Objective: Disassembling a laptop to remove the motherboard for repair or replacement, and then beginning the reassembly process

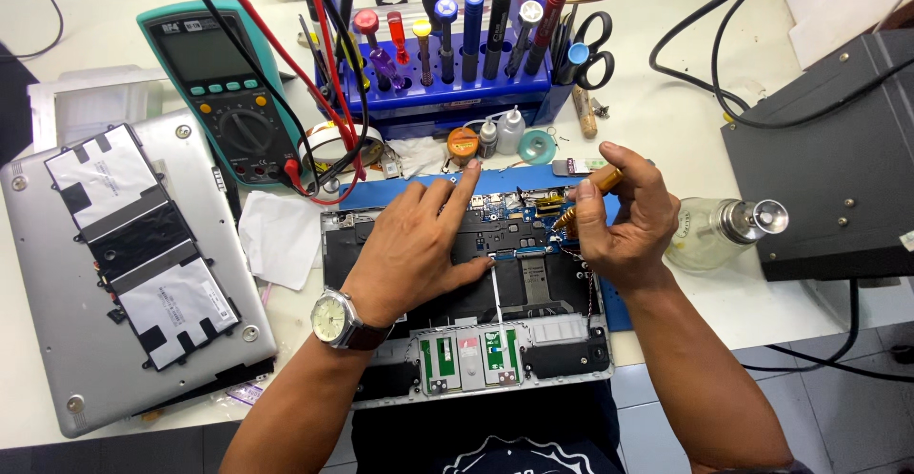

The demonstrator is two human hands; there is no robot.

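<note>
An opened laptop base lies in front of me on a blue mat, its blue circuit board exposed. My left hand, with a wristwatch on the wrist, rests flat on the laptop's inside, index finger pointing at the board's top edge. My right hand grips a small brown-handled tool, its tip down on the right side of the board.
A grey laptop cover with battery cells lies at the left. A teal multimeter with red and black leads stands behind, beside a blue rack of screwdrivers. A glass bottle and a black box sit at the right.
</note>
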